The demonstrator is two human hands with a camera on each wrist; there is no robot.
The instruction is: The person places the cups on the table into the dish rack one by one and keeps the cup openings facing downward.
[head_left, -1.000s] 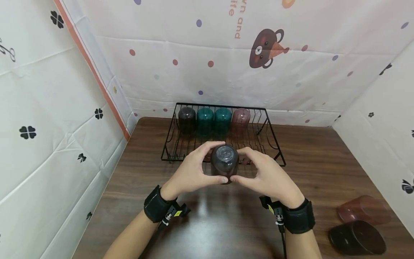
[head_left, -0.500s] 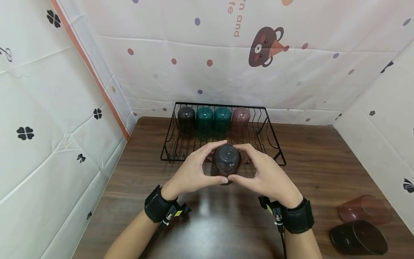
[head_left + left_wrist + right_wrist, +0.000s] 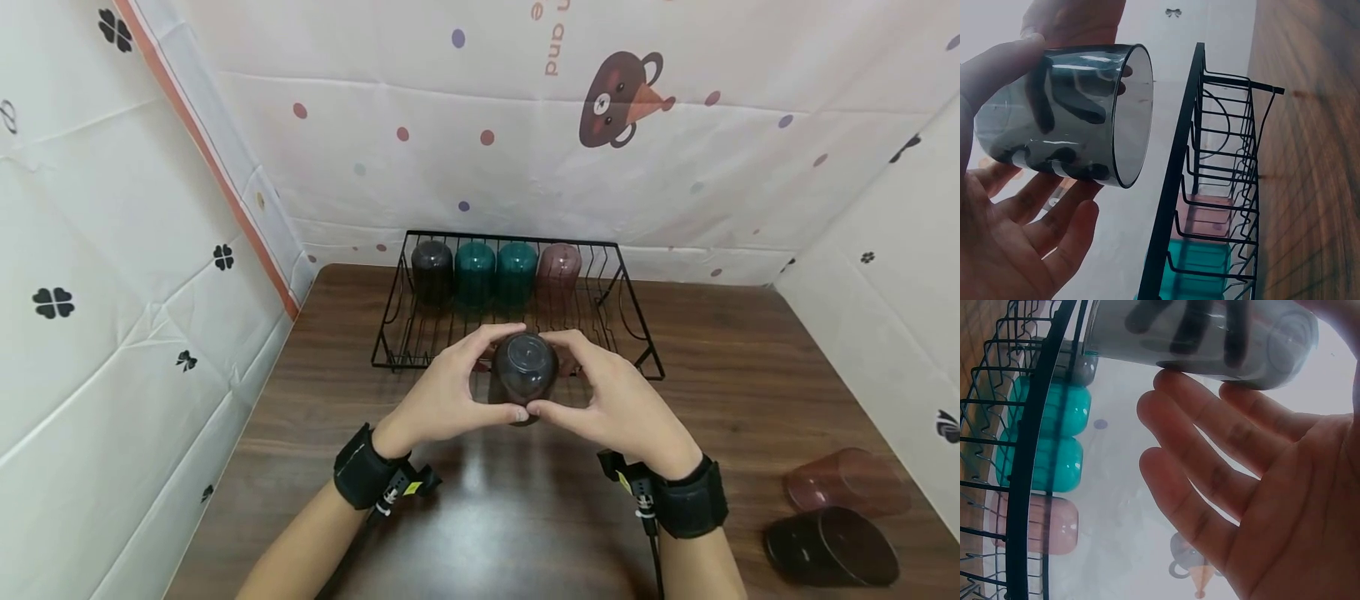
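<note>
While both hands cup it at centre frame, the dark cup [image 3: 525, 372] has drifted slightly up toward the rack [image 3: 397, 333], left hand [image 3: 442, 400] and right hand [image 3: 618, 408] clamped round its sides, base upward. So it nears the rack's front edge. Wall lettering at top reads partly "and".

Glossy smoky see-through plastic cup [image 3: 524, 377]; thin black wire rack [image 3: 637, 333] at twelve o'clock; smooth, slightly shiny wood-grain table [image 3: 750, 367]; creased printed cloth walls [image 3: 135, 275].
</note>
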